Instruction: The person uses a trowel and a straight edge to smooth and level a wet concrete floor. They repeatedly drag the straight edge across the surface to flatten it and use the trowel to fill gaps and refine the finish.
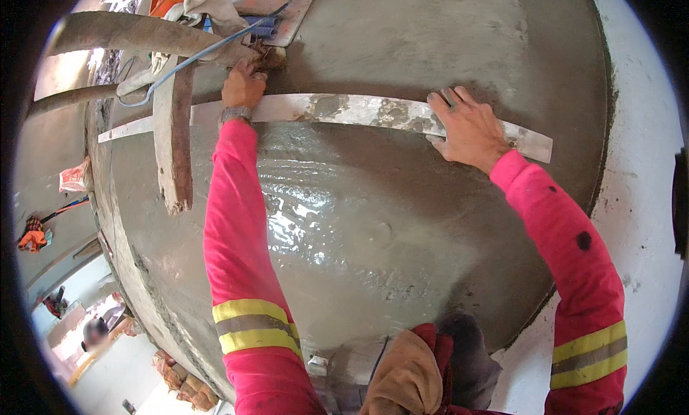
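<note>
A long pale straightedge (344, 109), smeared with mortar, lies crosswise on the wet grey mortar (402, 221). My right hand (470, 128) grips it near its right end, fingers over the far edge and thumb on the near side. My left hand (245, 88) reaches past the bar, its wrist above it. Its fingers are curled closed beside the frayed end of a wooden pole (143, 34); what they hold is hidden. An upright-looking wooden post (174, 142) crosses in front of the straightedge's left part.
A white wall (639, 199) borders the mortar on the right. At the far left are a flat board (296, 16), blue tubes (263, 27) and a thin blue hose (208, 52). A ledge (136, 271) runs along the left side, with a person (95, 334) beyond it.
</note>
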Available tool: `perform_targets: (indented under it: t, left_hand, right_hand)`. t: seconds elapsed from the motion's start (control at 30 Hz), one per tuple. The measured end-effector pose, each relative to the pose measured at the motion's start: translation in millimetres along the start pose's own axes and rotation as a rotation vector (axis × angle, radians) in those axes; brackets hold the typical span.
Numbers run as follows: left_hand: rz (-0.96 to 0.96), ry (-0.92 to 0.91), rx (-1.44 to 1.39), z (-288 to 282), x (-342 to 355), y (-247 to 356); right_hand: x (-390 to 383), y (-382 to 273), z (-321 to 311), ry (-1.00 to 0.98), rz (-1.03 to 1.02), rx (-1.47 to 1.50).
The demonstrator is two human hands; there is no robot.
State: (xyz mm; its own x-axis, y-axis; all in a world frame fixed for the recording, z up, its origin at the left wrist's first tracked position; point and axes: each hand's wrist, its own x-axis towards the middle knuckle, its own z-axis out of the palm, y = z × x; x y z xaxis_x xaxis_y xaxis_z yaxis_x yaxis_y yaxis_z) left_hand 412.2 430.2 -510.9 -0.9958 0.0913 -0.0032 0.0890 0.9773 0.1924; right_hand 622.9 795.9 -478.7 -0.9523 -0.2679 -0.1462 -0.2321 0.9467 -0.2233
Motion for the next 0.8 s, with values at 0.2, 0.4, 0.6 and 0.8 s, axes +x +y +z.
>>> perform_targets:
  t: [0.2,0.4,0.6,0.8]
  left_hand:
    - [0.036,-0.147,0.566,-6,9,58]
    - [0.283,-0.113,0.763,6,17,70]
    - [0.397,-0.070,0.795,20,28,50]
    - [0.302,-0.310,0.627,29,47,61]
  right_hand:
    - [3,-6,-4,-0.074,0.013,-0.003]
    - [1,-3,-7,-0.064,0.036,0.000]
    - [4,-7,-9,-0.104,0.043,0.024]
    - [-1,-2,0,0.000,0.068,-0.057]
